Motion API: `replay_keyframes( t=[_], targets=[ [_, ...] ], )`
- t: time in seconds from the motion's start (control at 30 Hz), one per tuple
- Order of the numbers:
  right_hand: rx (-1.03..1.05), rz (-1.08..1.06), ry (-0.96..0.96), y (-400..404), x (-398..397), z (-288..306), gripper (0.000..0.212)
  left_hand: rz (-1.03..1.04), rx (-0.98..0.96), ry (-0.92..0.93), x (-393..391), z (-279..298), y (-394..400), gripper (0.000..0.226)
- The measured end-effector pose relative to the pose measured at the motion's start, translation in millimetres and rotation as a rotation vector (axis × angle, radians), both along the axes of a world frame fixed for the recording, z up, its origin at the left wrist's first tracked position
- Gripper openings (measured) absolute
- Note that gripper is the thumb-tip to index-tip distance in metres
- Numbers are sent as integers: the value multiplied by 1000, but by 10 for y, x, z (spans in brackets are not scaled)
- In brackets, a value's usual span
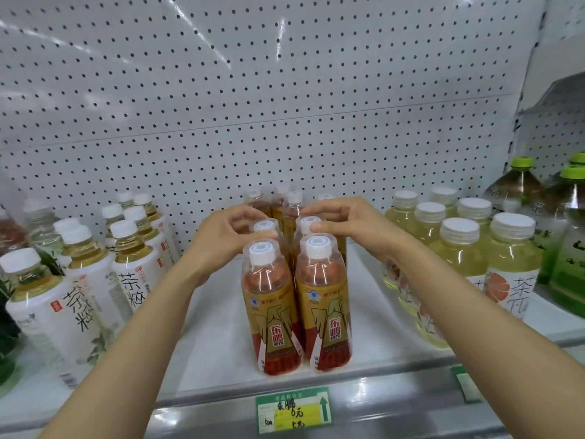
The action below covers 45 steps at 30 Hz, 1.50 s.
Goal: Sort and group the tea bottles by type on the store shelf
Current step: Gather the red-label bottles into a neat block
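Two columns of gold-and-red labelled bottles stand in the middle of the white shelf. The front pair is a left bottle and a right bottle. My left hand curls its fingers around the cap of the second bottle in the left column. My right hand pinches the cap of the second bottle in the right column. More of these bottles stand behind, partly hidden by my hands.
White-labelled tea bottles fill the left side. Pale yellow tea bottles with orange fruit labels stand on the right, and large green-capped bottles beyond them. A pegboard wall backs the shelf; a green price tag hangs on its front edge.
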State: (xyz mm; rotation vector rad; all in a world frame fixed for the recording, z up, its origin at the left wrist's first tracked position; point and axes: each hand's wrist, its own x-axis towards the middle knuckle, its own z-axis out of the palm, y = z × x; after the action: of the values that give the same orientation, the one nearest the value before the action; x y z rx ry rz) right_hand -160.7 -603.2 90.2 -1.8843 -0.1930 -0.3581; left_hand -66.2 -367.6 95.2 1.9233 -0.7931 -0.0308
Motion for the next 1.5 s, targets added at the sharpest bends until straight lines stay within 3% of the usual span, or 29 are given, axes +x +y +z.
replay_keyframes(
  t=[0.1, 0.17, 0.3, 0.37, 0.47, 0.6, 0.83, 0.93, 1.1, 1.3, 1.4, 1.5],
  targets=[
    [-19, 47, 36, -1, -5, -3, 33, -17, -19, 25, 26, 20, 25, 27],
    [7, -14, -21, -12, -3, 31, 33, -33, -37, 27, 105, 88, 22, 39],
    [12, -451, -323, -144, 120, 135, 31, 20, 3, -74, 460, 248, -224, 34],
    [-58, -542, -248, -209, 238, 97, 40, -10, 89, -124, 624, 302, -456, 40],
    [-47, -474, -60, -255, 381, -40, 51, -79, 245, -147, 783, 344, -798, 52],
    [18, -411, -26, -263, 491, -175, 48, -95, 451, -214, 879, 295, -1015, 55],
    [170, -294, 8, -164, 654, -178, 32, -27, 369, -247, 841, 277, -686, 47],
    [230, -188, 13, -28, 683, -182, 15, -34, 325, -223, 725, 292, -418, 35],
    [198, -71, 23, 16, 661, -150, 19, 19, 248, -248, 558, 221, -190, 24],
    [133, 15, 106, -88, 670, -134, 33, 39, 283, -275, 629, 124, -170, 36],
    [215, -87, 60, -101, 776, -49, 37, 63, 91, -162, 770, 140, -161, 45],
    [256, -213, 2, -166, 1019, -11, 42, 220, -11, -100, 1014, 118, -240, 65]
  ],
)
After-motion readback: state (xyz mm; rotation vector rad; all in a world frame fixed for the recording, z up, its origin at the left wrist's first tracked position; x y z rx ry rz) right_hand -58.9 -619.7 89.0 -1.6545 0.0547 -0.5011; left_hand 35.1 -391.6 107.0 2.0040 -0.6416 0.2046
